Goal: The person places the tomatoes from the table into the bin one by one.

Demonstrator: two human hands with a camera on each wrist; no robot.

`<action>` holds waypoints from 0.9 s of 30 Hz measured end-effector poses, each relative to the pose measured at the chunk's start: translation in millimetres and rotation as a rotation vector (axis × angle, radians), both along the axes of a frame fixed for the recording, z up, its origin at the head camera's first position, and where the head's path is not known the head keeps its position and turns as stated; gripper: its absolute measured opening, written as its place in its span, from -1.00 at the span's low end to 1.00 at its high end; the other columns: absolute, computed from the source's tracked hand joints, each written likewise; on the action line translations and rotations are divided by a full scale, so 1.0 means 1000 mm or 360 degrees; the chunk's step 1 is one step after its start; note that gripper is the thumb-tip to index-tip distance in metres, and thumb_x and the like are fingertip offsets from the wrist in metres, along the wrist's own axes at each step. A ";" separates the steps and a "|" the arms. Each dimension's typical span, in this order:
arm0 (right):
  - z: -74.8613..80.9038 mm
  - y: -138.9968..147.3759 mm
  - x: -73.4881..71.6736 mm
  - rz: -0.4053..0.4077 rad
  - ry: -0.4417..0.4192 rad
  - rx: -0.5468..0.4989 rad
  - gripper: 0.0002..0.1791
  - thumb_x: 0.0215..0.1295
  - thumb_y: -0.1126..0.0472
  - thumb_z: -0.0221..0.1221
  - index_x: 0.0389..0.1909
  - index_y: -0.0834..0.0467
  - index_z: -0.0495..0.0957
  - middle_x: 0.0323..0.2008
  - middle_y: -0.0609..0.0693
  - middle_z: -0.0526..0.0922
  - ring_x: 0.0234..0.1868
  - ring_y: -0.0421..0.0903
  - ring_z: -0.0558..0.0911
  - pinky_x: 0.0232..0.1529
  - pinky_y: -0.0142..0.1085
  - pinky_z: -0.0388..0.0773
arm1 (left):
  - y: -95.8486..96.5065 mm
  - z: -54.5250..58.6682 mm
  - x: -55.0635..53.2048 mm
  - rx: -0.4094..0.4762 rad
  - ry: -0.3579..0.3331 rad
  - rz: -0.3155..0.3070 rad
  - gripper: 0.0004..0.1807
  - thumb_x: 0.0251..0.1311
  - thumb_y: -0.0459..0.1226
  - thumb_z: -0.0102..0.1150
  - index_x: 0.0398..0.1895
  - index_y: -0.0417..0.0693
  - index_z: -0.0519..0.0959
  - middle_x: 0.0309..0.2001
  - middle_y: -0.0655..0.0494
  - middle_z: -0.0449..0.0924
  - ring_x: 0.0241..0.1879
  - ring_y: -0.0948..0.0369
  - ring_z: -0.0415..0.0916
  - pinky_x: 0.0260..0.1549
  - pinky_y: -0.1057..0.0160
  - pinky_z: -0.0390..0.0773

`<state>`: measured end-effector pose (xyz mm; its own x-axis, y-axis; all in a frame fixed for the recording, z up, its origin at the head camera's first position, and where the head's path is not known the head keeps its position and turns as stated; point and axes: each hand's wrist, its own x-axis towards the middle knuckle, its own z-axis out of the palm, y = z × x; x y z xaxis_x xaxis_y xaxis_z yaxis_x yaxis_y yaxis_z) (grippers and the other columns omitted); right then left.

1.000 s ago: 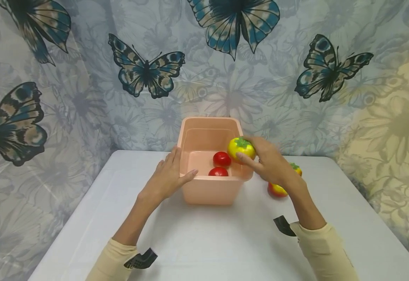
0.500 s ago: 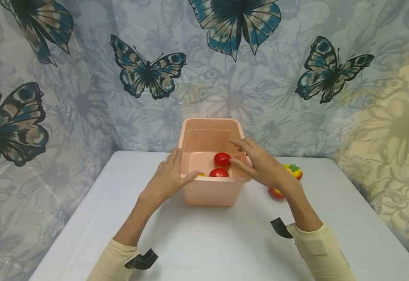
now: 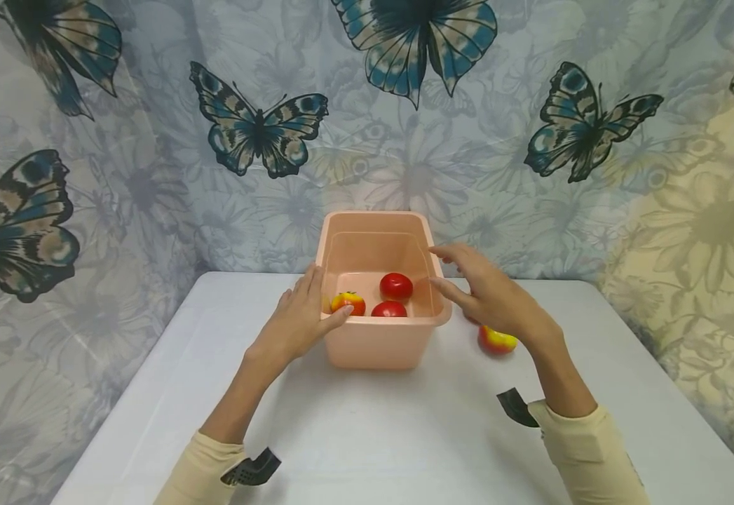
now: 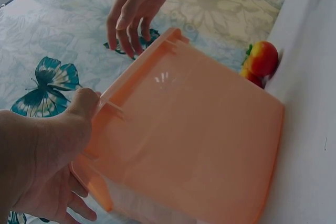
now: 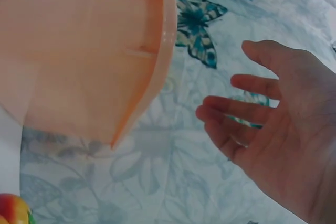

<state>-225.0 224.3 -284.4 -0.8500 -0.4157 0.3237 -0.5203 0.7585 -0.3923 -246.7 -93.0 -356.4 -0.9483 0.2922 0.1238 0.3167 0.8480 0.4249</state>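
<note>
A peach-coloured plastic bin (image 3: 376,344) stands on the table. My left hand (image 3: 297,315) holds its near left corner, thumb over the front rim and fingers along the left side. In the left wrist view the thumb of that hand (image 4: 47,145) lies on the rim. Inside are two glossy red round fruits (image 3: 396,286) and a yellow-and-red fruit with a green top (image 3: 349,303), partly behind the front rim. My right hand (image 3: 495,291), holding nothing, hovers just outside the right rim with thumb and fingers apart; the right wrist view shows its bare palm (image 5: 294,135).
Right of the bin, a yellow-and-red fruit (image 3: 497,341) lies on the white table (image 3: 392,435). Another is mostly hidden behind my right hand; both show in the left wrist view. A butterfly-patterned cloth (image 3: 480,210) rises behind the table.
My right hand has let go of the yellow-and-red fruit, now at the bin's near left, and has drawn back to the right over the rim. The left hand has stayed put.
</note>
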 end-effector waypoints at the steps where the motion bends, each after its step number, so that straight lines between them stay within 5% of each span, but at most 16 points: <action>1: 0.001 0.002 0.000 -0.0009 -0.0008 -0.0001 -0.32 0.35 -0.15 0.13 0.40 0.03 0.27 0.32 0.00 0.40 0.21 0.03 0.46 0.13 0.11 0.54 | 0.000 0.000 0.000 -0.0001 -0.0001 0.0000 0.14 0.19 0.44 -0.22 0.58 -0.10 -0.25 0.59 -0.03 -0.22 0.56 -0.03 -0.11 0.46 -0.21 0.01; 13: 0.005 0.021 0.004 -0.0109 -0.0119 0.0017 -0.28 0.35 -0.19 0.10 0.45 -0.04 0.18 0.41 0.03 0.28 0.42 0.12 0.26 0.26 0.27 0.34 | -0.001 0.000 -0.001 0.0012 0.0023 -0.0005 0.16 0.17 0.47 -0.26 0.58 -0.10 -0.26 0.59 -0.04 -0.22 0.55 -0.04 -0.10 0.45 -0.19 0.04; 27: -0.003 0.057 0.005 -0.0251 -0.0212 0.0102 -0.26 0.37 -0.20 0.07 0.47 -0.02 0.13 0.44 0.13 0.20 0.45 0.23 0.16 0.28 0.37 0.22 | -0.003 -0.002 -0.002 0.0029 0.0040 -0.0018 0.21 0.12 0.53 -0.37 0.57 -0.14 -0.25 0.59 -0.06 -0.22 0.56 -0.04 -0.12 0.46 -0.18 0.02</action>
